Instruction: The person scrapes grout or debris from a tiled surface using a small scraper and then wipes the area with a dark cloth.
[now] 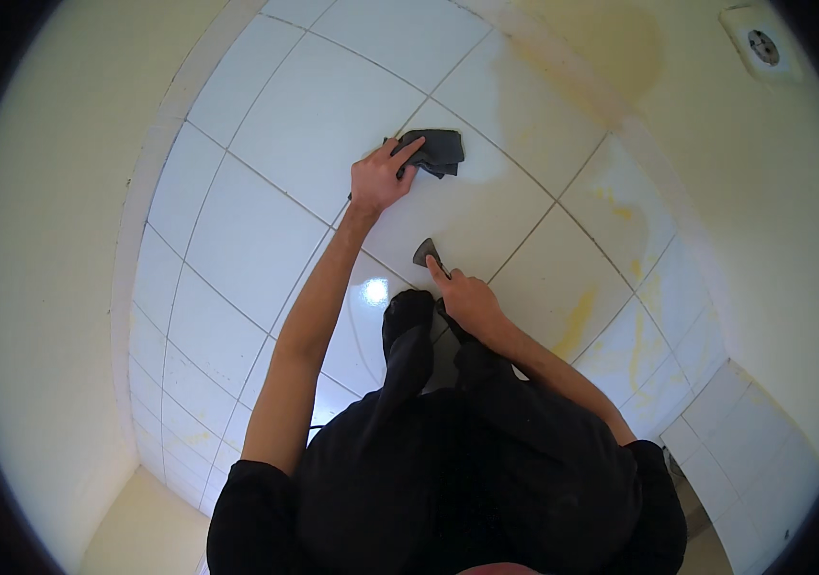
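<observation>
My left hand [381, 180] presses a folded dark grey cloth [442, 149] flat against the white floor tiles [318, 91]. Its index finger stretches over the cloth and the other fingers curl at the cloth's near edge. Closer to my body, my right hand [473, 301] grips a scraper [425, 251] with a flared grey blade. The index finger lies along the scraper, and most of its handle is hidden in the palm. The blade points away to the left, low over the tiles; whether it touches them I cannot tell.
Yellow smears [577, 321] mark the tiles to the right, and a brownish stain [611, 48] spreads over the far wall base. A wall socket [764, 46] is at the upper right. My dark-covered foot [408, 311] rests close to the scraper. Pale walls [55, 240] border the floor.
</observation>
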`<state>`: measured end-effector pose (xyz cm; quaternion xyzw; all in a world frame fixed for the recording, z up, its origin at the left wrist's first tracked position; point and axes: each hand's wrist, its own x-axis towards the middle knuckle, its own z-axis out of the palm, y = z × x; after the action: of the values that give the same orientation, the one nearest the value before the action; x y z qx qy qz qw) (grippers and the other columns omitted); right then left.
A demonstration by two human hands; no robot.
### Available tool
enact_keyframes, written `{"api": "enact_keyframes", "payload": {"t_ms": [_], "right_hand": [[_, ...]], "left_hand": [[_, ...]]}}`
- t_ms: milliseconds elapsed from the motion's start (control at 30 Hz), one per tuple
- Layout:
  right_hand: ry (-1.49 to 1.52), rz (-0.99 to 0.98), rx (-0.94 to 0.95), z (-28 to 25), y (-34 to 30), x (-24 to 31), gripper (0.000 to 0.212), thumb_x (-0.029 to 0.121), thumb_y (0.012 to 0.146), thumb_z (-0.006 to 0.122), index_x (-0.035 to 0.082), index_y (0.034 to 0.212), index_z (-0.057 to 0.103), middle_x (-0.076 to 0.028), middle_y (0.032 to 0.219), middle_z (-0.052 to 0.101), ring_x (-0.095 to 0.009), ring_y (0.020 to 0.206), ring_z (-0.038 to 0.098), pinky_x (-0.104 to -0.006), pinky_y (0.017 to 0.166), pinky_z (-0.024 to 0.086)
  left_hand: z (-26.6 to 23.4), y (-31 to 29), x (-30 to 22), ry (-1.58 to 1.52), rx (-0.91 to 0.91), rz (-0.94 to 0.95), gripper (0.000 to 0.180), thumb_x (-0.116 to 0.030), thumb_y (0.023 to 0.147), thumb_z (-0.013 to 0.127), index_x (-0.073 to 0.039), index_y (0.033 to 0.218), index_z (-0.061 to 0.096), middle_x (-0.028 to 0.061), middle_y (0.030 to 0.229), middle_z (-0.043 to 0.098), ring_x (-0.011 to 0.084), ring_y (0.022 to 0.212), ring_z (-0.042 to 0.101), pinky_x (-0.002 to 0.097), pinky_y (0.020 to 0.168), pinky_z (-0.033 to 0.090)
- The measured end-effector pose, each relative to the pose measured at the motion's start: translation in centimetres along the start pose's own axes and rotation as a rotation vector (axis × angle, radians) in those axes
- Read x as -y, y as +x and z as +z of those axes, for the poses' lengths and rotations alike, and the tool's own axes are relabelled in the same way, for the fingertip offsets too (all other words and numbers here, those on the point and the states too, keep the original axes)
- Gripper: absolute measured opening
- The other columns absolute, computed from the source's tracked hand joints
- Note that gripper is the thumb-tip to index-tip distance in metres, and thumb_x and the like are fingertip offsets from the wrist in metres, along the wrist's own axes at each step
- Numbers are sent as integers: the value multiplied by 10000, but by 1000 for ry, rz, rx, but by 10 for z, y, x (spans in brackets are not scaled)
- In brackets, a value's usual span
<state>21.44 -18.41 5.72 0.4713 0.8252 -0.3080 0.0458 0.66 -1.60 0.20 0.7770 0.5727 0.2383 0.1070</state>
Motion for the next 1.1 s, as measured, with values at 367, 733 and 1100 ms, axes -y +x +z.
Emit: {"api": "enact_keyframes", "payload": {"t_ms": [367, 733, 1100], "right_hand": [[512, -176, -153, -43, -9, -35, 483, 84, 924, 604, 165, 1400, 596, -149, 699, 608, -243, 589, 590, -386, 575, 476], [1318, 208, -283, -112, -86, -81, 421, 86, 997, 541, 64, 1416, 567, 74, 609, 375, -32, 521, 308, -221, 482, 272], [264, 48, -238, -46, -54, -64, 472, 115, 909, 637, 223, 1368, 624, -83, 649, 576, -239, 579, 588, -376, 538, 469]], "left_hand": [[-3, -16, -8, 19, 109, 29, 522, -191, 785, 703, -251, 1302, 658, 62, 992, 647, 246, 708, 676, 367, 554, 562], [16, -107, -94, -233, 633, 794, 651, -223, 824, 654, -161, 1450, 484, 40, 948, 551, 187, 713, 647, 353, 558, 543], [7, -13, -27, 40, 175, 212, 613, -176, 775, 724, -269, 1368, 600, 38, 1037, 639, 227, 709, 668, 351, 546, 557]]}}
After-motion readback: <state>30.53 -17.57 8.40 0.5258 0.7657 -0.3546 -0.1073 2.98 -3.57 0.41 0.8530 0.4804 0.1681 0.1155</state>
